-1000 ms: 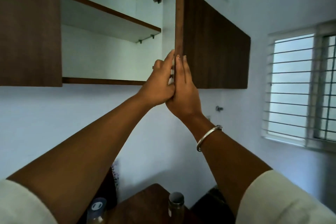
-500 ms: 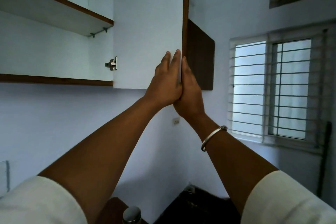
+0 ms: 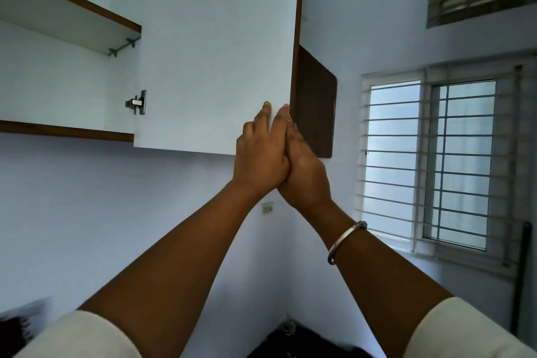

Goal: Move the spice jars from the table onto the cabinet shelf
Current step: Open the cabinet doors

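Observation:
The wall cabinet stands open, with its upper shelf (image 3: 72,9) and the brown front edge of its bottom shelf (image 3: 66,131) at the left. Its open door (image 3: 218,52) shows a white inner face and a brown edge. My left hand (image 3: 260,154) lies with straight fingers on the white face at the door's lower corner. My right hand (image 3: 305,171), with a metal bangle on the wrist, lies flat against the door's brown outer side. The door edge sits between my two hands. No spice jar and no table are in view.
A closed brown cabinet door (image 3: 315,102) hangs just right of the open one. A barred window (image 3: 430,160) and a wall vent (image 3: 479,0) are at the right. A metal hinge (image 3: 136,102) sits inside the cabinet. Something dark (image 3: 279,346) lies low in the corner.
The door has swung wider and shows more of its white inner face. Both hands stayed on its lower corner. The view turned right and up, so the jars and table dropped out of sight.

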Demonstrator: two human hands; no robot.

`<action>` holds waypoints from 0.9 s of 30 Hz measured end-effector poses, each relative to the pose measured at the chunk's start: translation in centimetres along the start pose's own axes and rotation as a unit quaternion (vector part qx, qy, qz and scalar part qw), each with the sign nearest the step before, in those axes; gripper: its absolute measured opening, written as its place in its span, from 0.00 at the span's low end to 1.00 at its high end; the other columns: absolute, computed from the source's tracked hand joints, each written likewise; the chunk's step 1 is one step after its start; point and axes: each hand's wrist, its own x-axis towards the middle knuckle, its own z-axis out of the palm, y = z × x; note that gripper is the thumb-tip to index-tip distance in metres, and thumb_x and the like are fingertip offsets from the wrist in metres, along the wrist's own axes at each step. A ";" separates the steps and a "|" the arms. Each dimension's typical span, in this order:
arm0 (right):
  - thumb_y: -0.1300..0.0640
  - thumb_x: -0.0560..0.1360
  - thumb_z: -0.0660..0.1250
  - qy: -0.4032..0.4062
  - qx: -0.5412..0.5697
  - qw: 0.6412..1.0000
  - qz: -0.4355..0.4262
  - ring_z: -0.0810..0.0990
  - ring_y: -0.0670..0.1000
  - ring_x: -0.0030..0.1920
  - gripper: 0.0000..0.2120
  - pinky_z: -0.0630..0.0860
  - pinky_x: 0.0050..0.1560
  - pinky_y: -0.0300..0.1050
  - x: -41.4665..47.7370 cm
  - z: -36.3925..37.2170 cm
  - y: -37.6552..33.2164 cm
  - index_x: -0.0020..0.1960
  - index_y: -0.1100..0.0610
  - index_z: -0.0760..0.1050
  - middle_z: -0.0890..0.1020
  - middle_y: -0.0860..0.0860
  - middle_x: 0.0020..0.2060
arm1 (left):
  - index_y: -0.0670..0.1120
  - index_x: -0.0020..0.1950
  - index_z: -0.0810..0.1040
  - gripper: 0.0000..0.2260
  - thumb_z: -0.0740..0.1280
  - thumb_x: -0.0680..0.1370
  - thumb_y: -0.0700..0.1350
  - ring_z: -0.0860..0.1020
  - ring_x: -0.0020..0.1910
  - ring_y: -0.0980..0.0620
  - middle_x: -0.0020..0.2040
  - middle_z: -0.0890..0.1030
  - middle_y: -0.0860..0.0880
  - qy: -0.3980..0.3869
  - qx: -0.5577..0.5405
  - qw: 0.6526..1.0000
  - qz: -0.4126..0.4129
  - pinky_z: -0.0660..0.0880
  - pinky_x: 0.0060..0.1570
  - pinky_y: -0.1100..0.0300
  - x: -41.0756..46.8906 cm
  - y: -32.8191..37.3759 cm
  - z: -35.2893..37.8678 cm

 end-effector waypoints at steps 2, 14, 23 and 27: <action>0.51 0.74 0.68 0.020 -0.073 0.997 -0.015 0.65 0.61 0.71 0.34 0.68 0.65 0.51 0.1 0.1 0.6 0.74 0.62 0.58 0.63 0.60 0.72 | 0.50 0.76 0.51 0.30 0.61 0.78 0.53 0.60 0.72 0.41 0.77 0.53 0.44 0.004 0.017 1.000 -0.006 0.63 0.68 0.48 0.1 0.2 0.5; 0.39 0.74 0.59 -0.111 -0.511 0.851 -0.059 0.47 0.68 0.74 0.40 0.24 0.60 0.70 0.5 3.8 -6.3 0.74 0.65 0.54 0.55 0.69 0.73 | 0.47 0.77 0.44 0.34 0.61 0.77 0.48 0.52 0.76 0.47 0.78 0.44 0.47 -0.145 0.081 0.986 0.018 0.59 0.71 0.48 -3.4 -7.7 -3.4; 0.40 0.72 0.61 -0.160 -0.302 0.935 -0.098 0.35 0.64 0.74 0.44 0.34 0.65 0.72 1.2 11.8 -14.3 0.76 0.58 0.42 0.41 0.60 0.76 | 0.48 0.77 0.44 0.40 0.65 0.72 0.50 0.49 0.76 0.47 0.78 0.45 0.47 -0.164 0.249 0.954 -0.017 0.59 0.70 0.48 -7.3 -16.5 -11.0; 0.40 0.71 0.63 -0.167 -0.242 0.949 -0.112 0.33 0.64 0.73 0.47 0.38 0.66 0.72 1.9 15.9 -19.4 0.76 0.57 0.39 0.40 0.59 0.76 | 0.48 0.76 0.44 0.41 0.65 0.73 0.54 0.47 0.77 0.47 0.78 0.46 0.47 -0.162 0.307 0.937 -0.032 0.58 0.71 0.47 -8.5 -21.4 -15.6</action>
